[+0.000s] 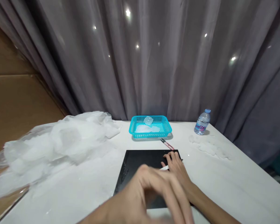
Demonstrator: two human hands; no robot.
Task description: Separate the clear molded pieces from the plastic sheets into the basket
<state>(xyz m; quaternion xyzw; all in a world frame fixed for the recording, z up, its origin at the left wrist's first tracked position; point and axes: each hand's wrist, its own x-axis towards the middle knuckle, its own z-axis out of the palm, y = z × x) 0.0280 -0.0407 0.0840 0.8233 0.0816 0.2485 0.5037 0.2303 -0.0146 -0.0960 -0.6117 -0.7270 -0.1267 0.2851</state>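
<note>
My right hand lies over the right side of a black board, fingers spread and resting on it. A small white piece shows between the two hands; its kind and whether it is held cannot be told. Close to the camera, my left hand is raised in front of the board, blurred, with its fingers bent downward. Its fingertips run out at the bottom edge, so anything in them is hidden. Just beyond the board lie pink-handled thread snips with dark blades.
Behind the board stands a blue basket with white flat pieces and a clear lump inside. Crumpled white sheeting covers the left. A water bottle and white scraps are on the right. Grey curtains hang behind; cardboard stands left.
</note>
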